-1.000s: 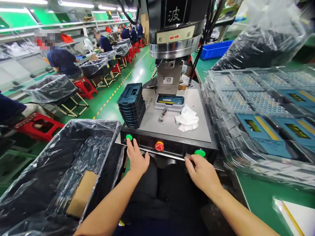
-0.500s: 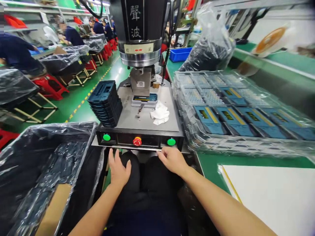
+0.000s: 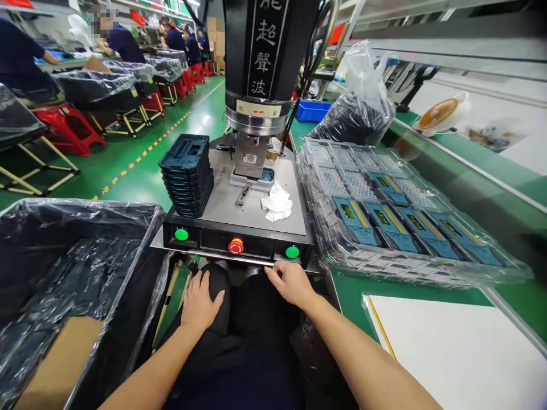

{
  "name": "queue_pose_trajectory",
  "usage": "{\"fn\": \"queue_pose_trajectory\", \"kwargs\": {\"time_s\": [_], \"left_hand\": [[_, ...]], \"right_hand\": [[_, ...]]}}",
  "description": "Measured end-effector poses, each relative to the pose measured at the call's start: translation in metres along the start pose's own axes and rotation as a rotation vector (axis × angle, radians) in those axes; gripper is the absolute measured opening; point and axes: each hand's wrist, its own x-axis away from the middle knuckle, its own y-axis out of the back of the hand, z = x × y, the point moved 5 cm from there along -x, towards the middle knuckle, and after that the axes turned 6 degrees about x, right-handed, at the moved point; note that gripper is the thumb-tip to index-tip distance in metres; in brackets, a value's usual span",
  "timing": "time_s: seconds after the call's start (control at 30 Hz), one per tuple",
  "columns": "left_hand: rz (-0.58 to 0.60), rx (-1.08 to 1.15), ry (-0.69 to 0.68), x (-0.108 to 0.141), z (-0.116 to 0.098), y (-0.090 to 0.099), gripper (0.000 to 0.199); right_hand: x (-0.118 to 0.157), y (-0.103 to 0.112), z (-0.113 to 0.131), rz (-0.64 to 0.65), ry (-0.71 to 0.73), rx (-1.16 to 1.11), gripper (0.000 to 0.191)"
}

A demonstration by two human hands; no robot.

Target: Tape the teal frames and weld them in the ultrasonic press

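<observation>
My left hand point(image 3: 200, 302) lies on my left thigh with its fingers spread and nothing in it. My right hand point(image 3: 291, 283) is at the front edge of the machine base point(image 3: 213, 242), just below the right green button point(image 3: 292, 251); its fingers are curled, with no object visible in them. The metal head point(image 3: 249, 158) of the ultrasonic welder is down over a dark blue plastic housing point(image 3: 268, 174) in a light grey fixture point(image 3: 256, 183); it hides most of that housing. To the left on the base stands a stack of dark blue housings point(image 3: 187, 176).
A crumpled white cloth point(image 3: 277, 202) and a small metal piece point(image 3: 243, 195) lie on the base. Clear trays point(image 3: 342, 250) with housings stand at right, near a white board point(image 3: 453, 347). A plastic-lined bin point(image 3: 128, 296) is at left. Co-workers point(image 3: 123, 45) sit beyond.
The welder head has come down over the housing in the fixture. My left hand has lowered onto my thigh, while my right hand stays at the base's edge. The camera view has shifted.
</observation>
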Motion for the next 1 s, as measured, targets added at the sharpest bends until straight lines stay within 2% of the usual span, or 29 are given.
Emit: {"fn": "queue_pose_trajectory", "kwargs": {"time_s": [0.17, 0.33, 0.47, 0.6, 0.77, 1.0], "left_hand": [[0.023, 0.028, 0.034, 0.0, -0.002, 0.0, 0.062], [0.005, 0.048, 0.033, -0.002, -0.002, 0.001, 0.061], [0.0, 0.076, 0.033, -0.004, -0.002, 0.002, 0.06], [0.008, 0.116, 0.033, -0.005, -0.001, 0.002, 0.059], [0.013, 0.137, 0.038, -0.007, 0.002, 0.005, 0.057], [0.025, 0.18, 0.046, -0.013, 0.01, 0.003, 0.057]], "right_hand": [[0.0, 0.009, 0.006, -0.097, 0.038, -0.073, 0.042], [-0.018, 0.038, 0.027, -0.248, 0.071, -0.112, 0.038], [-0.06, 0.064, 0.037, -0.41, 0.053, -0.091, 0.026], [-0.115, 0.08, 0.029, -0.542, -0.006, -0.029, 0.023], [-0.175, 0.085, 0.019, -0.553, -0.121, 0.067, 0.025], [-0.224, 0.078, 0.021, -0.516, -0.173, 0.151, 0.037]]}}
